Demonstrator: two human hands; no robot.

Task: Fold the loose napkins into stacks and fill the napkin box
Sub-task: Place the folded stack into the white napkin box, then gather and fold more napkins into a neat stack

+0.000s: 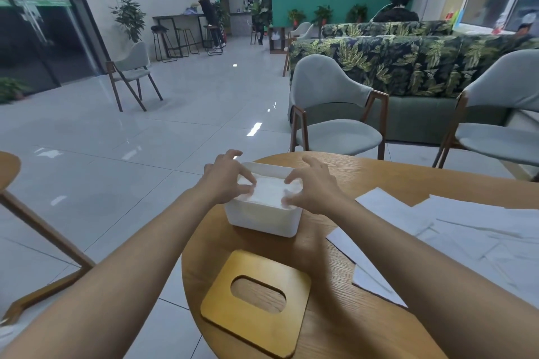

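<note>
From the head view we look down along both bare forearms to our left hand (226, 179) and our right hand (313, 185), which are side by side over the white napkin box (262, 220). The box stands open-topped on the round wooden table (388, 178), right under and between the two hands. Inside it, reaching about to the rim, lies a white stack of folded napkins (269, 191). Our left hand pinches the left end of that stack between its bent thumb and curled fingers, with the outer fingers spread past the far left corner of the box. Our right hand does the same at the right end, with thumb and fingers curled in narrowly onto the paper and the little finger lifted beyond the far rim. The fingertips are blurred, so we cannot tell how deep they reach into the box. Nearer to us than the hands, below the gap between our forearms, the wooden lid (256, 303) lies flat on the table with its oval slot facing up, apart from the box. Right of the right hand and forearm, the loose napkins (466, 230) lie unfolded and overlapping on the tabletop. Beyond the hands, past the far edge of the table, a grey upholstered chair (332, 114) faces us.
</note>
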